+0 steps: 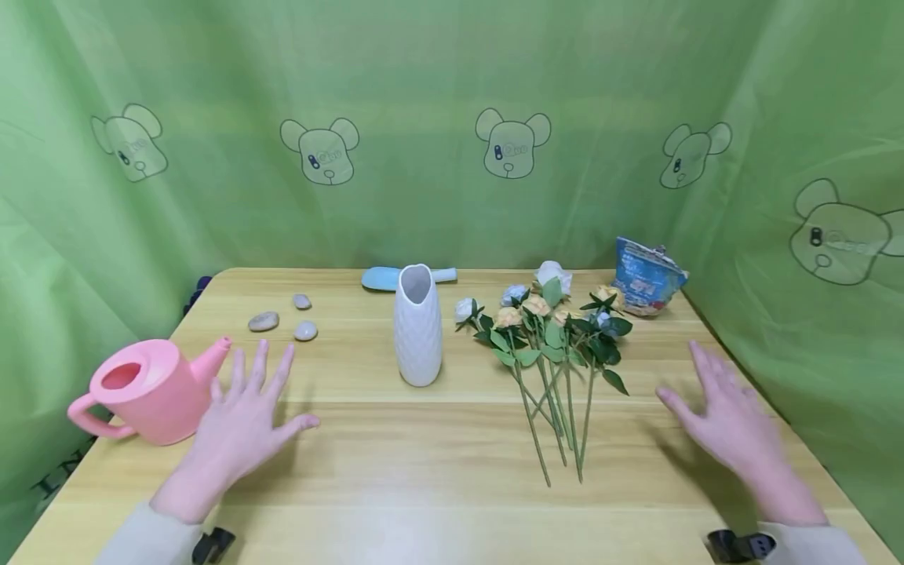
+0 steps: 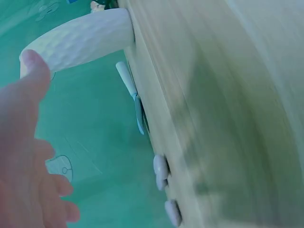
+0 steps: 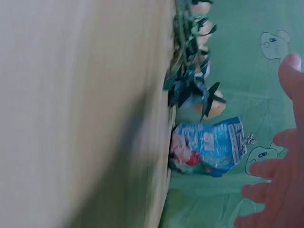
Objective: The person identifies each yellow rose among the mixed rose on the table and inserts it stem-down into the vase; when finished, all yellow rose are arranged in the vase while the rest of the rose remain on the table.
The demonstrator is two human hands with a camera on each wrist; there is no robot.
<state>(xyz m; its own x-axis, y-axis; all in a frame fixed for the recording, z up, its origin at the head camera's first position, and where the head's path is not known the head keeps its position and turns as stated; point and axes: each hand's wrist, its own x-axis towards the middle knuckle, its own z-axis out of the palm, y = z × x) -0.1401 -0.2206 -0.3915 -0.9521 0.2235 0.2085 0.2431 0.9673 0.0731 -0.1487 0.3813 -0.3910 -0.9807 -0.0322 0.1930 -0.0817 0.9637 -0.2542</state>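
My left hand (image 1: 243, 424), fingers spread, hovers over the table just right of a pink watering can (image 1: 157, 392), holding nothing. On the other side my right hand (image 1: 734, 424), also empty with fingers extended, hovers near the table's right edge. A white textured vase (image 1: 418, 337) stands upright mid-table; its dimpled side (image 2: 85, 40) shows beyond my thumb in the left wrist view. Several artificial flowers (image 1: 551, 329), white, pale blue and peach, lie in a loose bunch between the vase and my right hand, their stems toward me.
Three smooth stones (image 1: 264, 321) lie beyond my left hand. Behind the vase rests a light-blue hand trowel (image 1: 381, 278). A blue printed bag (image 1: 646, 278) with a clipped top stands at the back right. Green curtains (image 1: 424, 212) with bear faces enclose the wooden table (image 1: 395, 463).
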